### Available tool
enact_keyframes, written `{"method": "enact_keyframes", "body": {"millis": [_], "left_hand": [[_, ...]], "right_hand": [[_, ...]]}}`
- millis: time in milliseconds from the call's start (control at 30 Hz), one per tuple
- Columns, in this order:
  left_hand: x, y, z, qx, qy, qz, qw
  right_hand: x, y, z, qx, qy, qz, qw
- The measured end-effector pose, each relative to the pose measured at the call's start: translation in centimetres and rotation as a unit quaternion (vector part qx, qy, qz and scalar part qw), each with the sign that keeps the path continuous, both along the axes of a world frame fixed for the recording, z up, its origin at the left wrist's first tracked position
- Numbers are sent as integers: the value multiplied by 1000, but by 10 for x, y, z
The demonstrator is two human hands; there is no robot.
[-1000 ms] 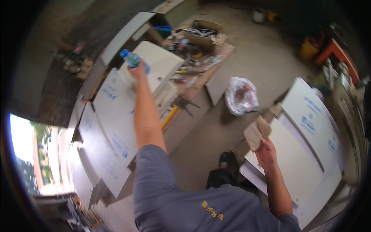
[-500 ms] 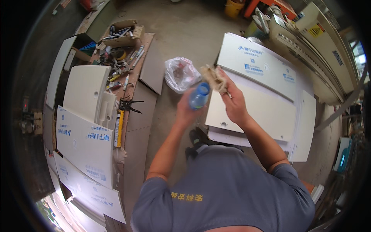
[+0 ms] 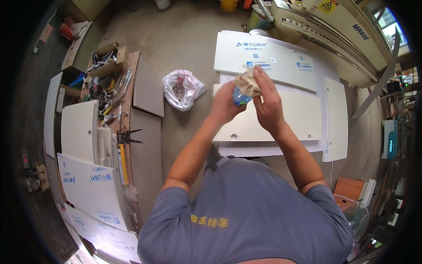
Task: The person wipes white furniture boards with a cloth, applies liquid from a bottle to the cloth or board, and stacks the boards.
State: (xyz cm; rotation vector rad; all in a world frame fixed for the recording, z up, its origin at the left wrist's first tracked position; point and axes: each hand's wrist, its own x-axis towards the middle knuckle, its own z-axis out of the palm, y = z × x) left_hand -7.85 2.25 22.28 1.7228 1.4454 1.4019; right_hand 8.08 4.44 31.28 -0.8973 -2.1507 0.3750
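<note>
The person's left grip (image 3: 224, 103) held a clear, blue-tinted plastic bottle (image 3: 240, 98), while the right grip (image 3: 268, 100) held a crumpled beige cloth (image 3: 247, 83) against it (the cloth hid the bottle's other end). Below lay a cream rectangular panel (image 3: 288, 116). An open white plastic bag (image 3: 197, 89) stood between that panel and a cluttered brown wooden desk (image 3: 127, 97).

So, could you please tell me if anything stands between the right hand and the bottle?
Yes: the beige cloth in the right hand covers one end of the bottle, coming between them there; any direct contact elsewhere is unclear.
</note>
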Motion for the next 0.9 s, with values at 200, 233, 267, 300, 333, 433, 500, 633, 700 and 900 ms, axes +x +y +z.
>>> {"method": "enact_keyframes", "body": {"millis": [200,233,267,300,333,433,500,633,700,900], "left_hand": [[34,28,-60,-11,-11,-32,999],[38,35,-65,0,1,-19,1000],[43,39,-68,10,11,-7,1000],[48,44,-73,20,21,6,1000],[53,50,-85,13,40,26,999],[63,74,-106,-26,72,21,997],[70,95,-116,-49,76,12,996],[80,151,-144,-80,29,20,996],[81,199,-155,-110,15,48,993],[96,313,-176,-85,16,94,992]], "right_hand": [[37,22,-46,-16,-31,-17,999],[42,29,-52,-16,-43,-14,999],[48,32,-59,-17,-57,-11,998],[53,37,-67,-18,-71,-8,997],[57,43,-74,-27,-75,0,997],[70,64,-93,-87,-45,0,995],[84,76,-111,-232,99,-25,967],[142,104,-176,-486,388,-92,778],[194,105,-217,-573,498,-111,642],[368,149,-270,-391,336,-346,784]]}}
